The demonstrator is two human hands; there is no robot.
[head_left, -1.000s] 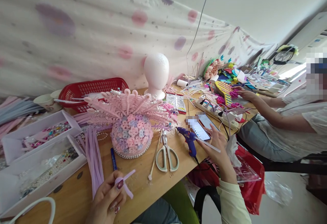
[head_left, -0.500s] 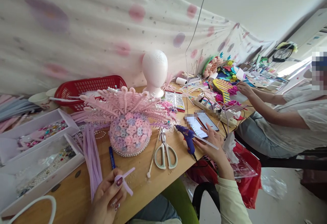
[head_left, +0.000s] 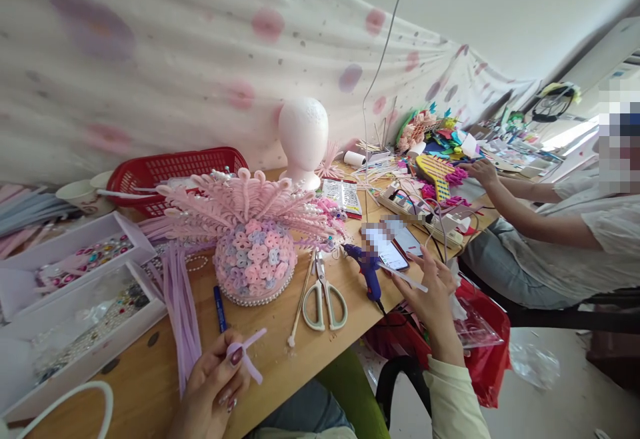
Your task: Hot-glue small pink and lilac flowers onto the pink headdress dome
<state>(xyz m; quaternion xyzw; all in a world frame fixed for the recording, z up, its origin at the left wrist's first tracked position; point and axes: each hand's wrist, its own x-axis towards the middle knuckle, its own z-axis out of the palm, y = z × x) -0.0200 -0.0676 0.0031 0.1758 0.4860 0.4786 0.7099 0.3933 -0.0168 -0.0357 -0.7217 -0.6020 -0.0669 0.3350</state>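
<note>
My left hand (head_left: 217, 382) pinches a lilac pipe cleaner (head_left: 253, 340) bent into a small loop with two crossing ends, over the table's front edge. My right hand (head_left: 433, 295) is raised with its fingers apart and holds nothing. It hovers by a blue hot glue gun (head_left: 367, 271), whose clear glue stick (head_left: 413, 279) pokes out toward the fingers. Beyond them lie a lit phone (head_left: 387, 250) and a second phone (head_left: 406, 237). Between my hands rest white-handled scissors (head_left: 324, 302). Behind them sits a pink and lilac flower-covered headpiece (head_left: 256, 262) with feathery plumes and a pearl rim.
Lilac pipe cleaners (head_left: 181, 319) lie left of the headpiece, near a blue pen (head_left: 220, 309). White boxes (head_left: 153, 305) hold beads. A red basket (head_left: 235, 159) and a white foam head (head_left: 303, 139) stand behind. A power strip (head_left: 445, 229) lies right; a co-worker's hands (head_left: 483, 172) work beyond.
My right hand has drawn back from the phones toward the right, its fingers lifting. My left hand keeps the pipe cleaner almost still. The co-worker's hands have shifted slightly.
</note>
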